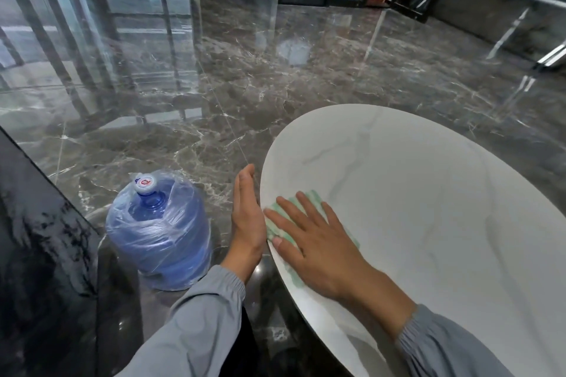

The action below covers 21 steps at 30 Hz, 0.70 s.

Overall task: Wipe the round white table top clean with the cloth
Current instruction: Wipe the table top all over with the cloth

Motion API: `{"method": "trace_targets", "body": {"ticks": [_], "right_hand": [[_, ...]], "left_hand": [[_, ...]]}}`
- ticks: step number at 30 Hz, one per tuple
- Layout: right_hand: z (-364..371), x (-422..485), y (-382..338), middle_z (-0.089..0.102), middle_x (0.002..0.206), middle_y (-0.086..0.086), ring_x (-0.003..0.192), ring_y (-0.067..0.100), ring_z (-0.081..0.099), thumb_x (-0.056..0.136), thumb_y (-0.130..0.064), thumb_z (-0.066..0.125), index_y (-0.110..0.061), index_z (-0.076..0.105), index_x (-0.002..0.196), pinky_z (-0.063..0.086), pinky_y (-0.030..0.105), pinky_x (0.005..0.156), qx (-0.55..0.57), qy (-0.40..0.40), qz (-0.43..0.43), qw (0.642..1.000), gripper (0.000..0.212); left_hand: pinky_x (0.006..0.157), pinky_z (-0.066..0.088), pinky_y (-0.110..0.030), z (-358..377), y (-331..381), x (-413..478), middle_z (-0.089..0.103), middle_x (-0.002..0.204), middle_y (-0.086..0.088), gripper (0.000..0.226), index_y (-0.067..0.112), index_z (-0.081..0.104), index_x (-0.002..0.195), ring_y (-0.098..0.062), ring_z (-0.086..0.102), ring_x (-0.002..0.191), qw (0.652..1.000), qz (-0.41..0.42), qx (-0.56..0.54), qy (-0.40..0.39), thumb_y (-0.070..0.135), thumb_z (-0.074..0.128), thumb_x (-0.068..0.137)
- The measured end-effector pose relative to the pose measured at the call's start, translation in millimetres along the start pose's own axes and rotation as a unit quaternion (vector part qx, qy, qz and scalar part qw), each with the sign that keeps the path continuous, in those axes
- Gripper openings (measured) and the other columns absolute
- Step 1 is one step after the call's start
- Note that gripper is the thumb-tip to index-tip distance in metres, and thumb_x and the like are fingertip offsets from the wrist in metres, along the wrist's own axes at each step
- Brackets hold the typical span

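While the right hand (318,242) lies flat on the cloth (316,197), its fingers are spread and straight, palm down, pressing the fabric against the tabletop (413,193). The cloth is pale green with white stripes and sits at the near left rim of the round white top. Most of it is covered by the hand, with its edges showing past the fingertips and under the thumb. One corner reaches right to the rim.

The left hand (246,211) is held upright just outside that rim, fingers straight and pressed together, palm turned toward the edge of the top and right beside the cloth. Whether it touches the rim I cannot tell. It holds nothing.

Both arms wear grey sleeves with gathered cuffs, the left sleeve (199,321) coming up from the bottom of the view and the right sleeve (444,346) crossing the near part of the white surface. The top itself shows faint grey veining.

On the dark, glossy marble floor (214,86) to the left of the table stands a large blue water bottle (159,232) wrapped in clear plastic, its cap on, near the left forearm. A dark veined panel (36,239) fills the left edge of the view.
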State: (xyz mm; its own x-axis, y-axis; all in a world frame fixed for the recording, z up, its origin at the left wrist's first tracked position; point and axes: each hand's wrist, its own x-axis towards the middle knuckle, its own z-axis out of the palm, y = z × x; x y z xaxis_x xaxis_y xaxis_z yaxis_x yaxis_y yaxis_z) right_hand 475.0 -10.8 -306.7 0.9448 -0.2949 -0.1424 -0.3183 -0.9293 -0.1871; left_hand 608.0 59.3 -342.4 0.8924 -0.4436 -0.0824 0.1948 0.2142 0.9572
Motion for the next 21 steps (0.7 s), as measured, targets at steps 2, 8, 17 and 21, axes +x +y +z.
{"method": "trace_targets", "body": {"ticks": [2, 8, 17, 21], "right_hand": [[-4, 36, 10, -0.008, 0.17, -0.024, 0.155, 0.006, -0.022, 0.108, -0.059, 0.013, -0.054, 0.002, 0.16, -0.01, 0.046, 0.126, 0.003, 0.007, 0.007, 1.0, 0.054], [-26, 148, 61, 0.0, 0.171, -0.02, 0.158, 0.011, -0.011, 0.108, -0.058, 0.018, -0.052, 0.007, 0.161, -0.005, 0.048, 0.126, 0.013, 0.016, 0.051, 0.999, 0.055], [-59, 240, 129, 0.001, 0.173, -0.014, 0.159, 0.021, -0.008, 0.108, -0.055, 0.016, -0.046, 0.016, 0.162, -0.006, 0.057, 0.125, 0.007, 0.013, 0.137, 0.99, 0.055], [-45, 203, 102, 0.001, 0.173, -0.016, 0.159, 0.019, -0.01, 0.109, -0.056, 0.017, -0.048, 0.015, 0.161, -0.004, 0.055, 0.125, -0.023, 0.008, 0.033, 0.999, 0.053]], "left_hand": [[0.112, 0.036, -0.021, 2, 3, 15, 0.054, 0.143, 0.019, 0.048, 0.03, 0.051, 0.149, 0.015, 0.048, 0.127, 1.0, 0.003, 0.012, 0.011, 0.051, 0.027, 0.112], [0.079, 0.031, 0.006, 21, 13, 57, 0.051, 0.111, 0.031, 0.025, 0.036, 0.052, 0.122, 0.036, 0.044, 0.091, 0.992, 0.013, 0.122, -0.017, 0.041, 0.029, 0.114], [0.079, 0.031, 0.002, 26, 7, 58, 0.056, 0.109, 0.022, 0.024, 0.049, 0.049, 0.102, 0.023, 0.049, 0.095, 0.986, 0.031, 0.161, -0.036, 0.048, 0.027, 0.112], [0.095, 0.028, -0.007, 23, 0, 60, 0.046, 0.138, 0.021, 0.041, 0.04, 0.044, 0.143, 0.01, 0.043, 0.123, 0.988, 0.043, 0.146, 0.004, 0.055, 0.027, 0.109]]}}
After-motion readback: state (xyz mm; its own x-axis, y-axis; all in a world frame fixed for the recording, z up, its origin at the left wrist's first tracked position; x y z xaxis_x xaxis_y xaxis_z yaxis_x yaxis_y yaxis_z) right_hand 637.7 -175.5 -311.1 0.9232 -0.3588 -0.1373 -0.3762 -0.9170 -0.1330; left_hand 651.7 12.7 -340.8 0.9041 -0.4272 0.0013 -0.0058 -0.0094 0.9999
